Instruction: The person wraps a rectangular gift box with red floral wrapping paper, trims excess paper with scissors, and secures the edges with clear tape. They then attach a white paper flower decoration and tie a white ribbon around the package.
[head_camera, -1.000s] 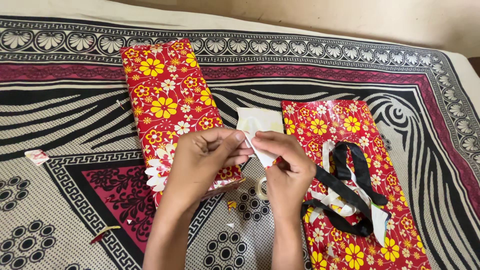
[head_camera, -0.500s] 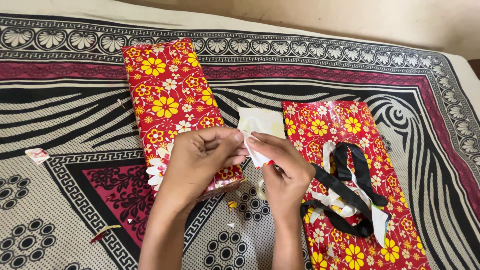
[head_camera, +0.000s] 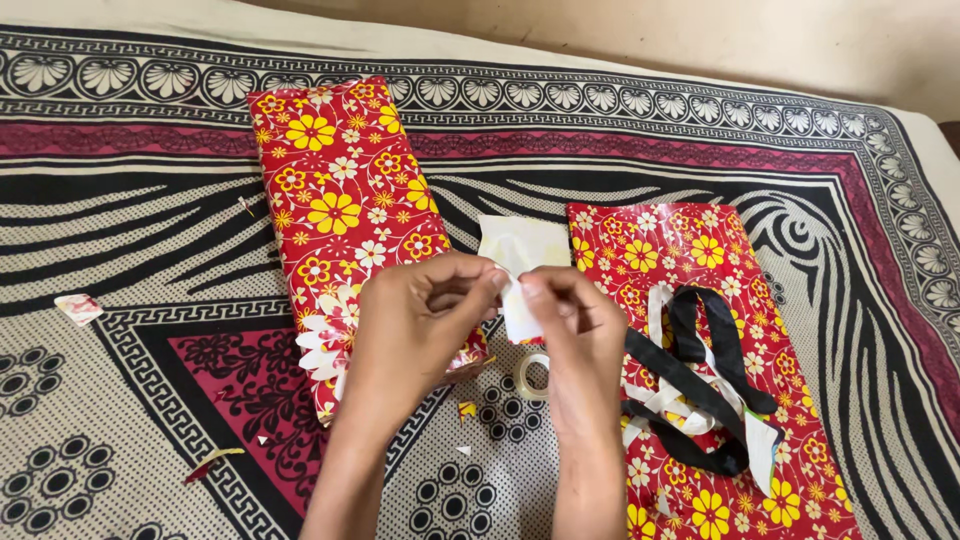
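White paper piece (head_camera: 520, 300) being pinched by left hand (head_camera: 420, 325) and right hand (head_camera: 578, 335), both grasping it; I am seeing tape roll (head_camera: 532, 375) lying beneath, wrapped box (head_camera: 345, 215) resting beside.

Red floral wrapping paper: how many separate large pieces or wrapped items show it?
2: a wrapped box behind the left hand, and a flat sheet on the right under black-and-white straps.
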